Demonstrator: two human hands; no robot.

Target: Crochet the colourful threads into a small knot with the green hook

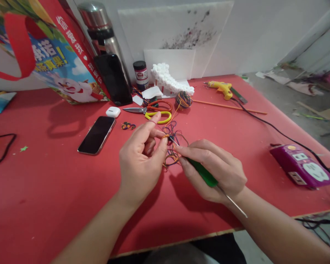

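Note:
My left hand [143, 157] pinches a small piece of multicoloured crochet work [169, 138] between thumb and fingers, and a strand of the yarn passes over the raised forefinger. In my right hand [217, 165] is a green-handled crochet hook [202, 170], held like a pen. Its front tip meets the piece at the left fingertips, while its thin metal rear end sticks out toward the wrist. Loose loops of coloured yarn [172, 158] hang below and behind the fingers. An orange strand runs back to a multicoloured yarn ball [183, 100].
Scissors [158, 110], a phone [96, 135], an earphone case [113, 112] and a small crocheted bit [128, 126] lie on the red table [57, 198]. Behind stand an upright phone [114, 79], a flask [99, 22] and a jar [141, 75]. A glue gun [221, 89] and purple power strip [302, 167] are right.

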